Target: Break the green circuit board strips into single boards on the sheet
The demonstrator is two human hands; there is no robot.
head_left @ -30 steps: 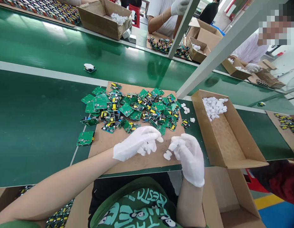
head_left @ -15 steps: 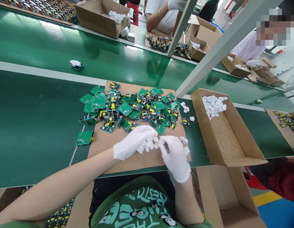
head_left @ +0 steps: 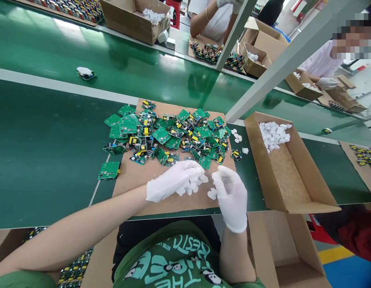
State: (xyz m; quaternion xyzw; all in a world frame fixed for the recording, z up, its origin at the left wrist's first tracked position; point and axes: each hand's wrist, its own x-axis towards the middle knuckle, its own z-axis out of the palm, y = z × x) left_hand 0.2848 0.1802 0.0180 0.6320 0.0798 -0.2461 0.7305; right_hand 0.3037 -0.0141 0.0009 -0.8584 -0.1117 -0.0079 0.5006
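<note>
Both hands wear white gloves over a brown cardboard sheet [head_left: 131, 176]. My left hand [head_left: 176, 179] is closed, its fingers bent over several white pieces [head_left: 190, 187] that lie beneath and beside it; what its fingertips pinch is hidden. To its right my right hand [head_left: 232, 194] has thumb and forefinger pressed together near their tips, with a small white bit that merges with the glove. One white piece [head_left: 212, 194] lies at its left edge. Beyond the hands spreads a heap of green circuit boards [head_left: 162, 135] with yellow and black parts.
An open cardboard box [head_left: 296, 176] with white pieces [head_left: 274, 135] stands at the right. One board [head_left: 109, 170] lies left of the sheet. A slanting metal post [head_left: 263, 80] rises behind. On the green belt [head_left: 125, 60] sits a white-topped board [head_left: 86, 73]. People work across it.
My right hand has moved right, away from my left hand, uncovering a white piece. The white-topped board has shifted left along the belt. The view has shifted slightly.
</note>
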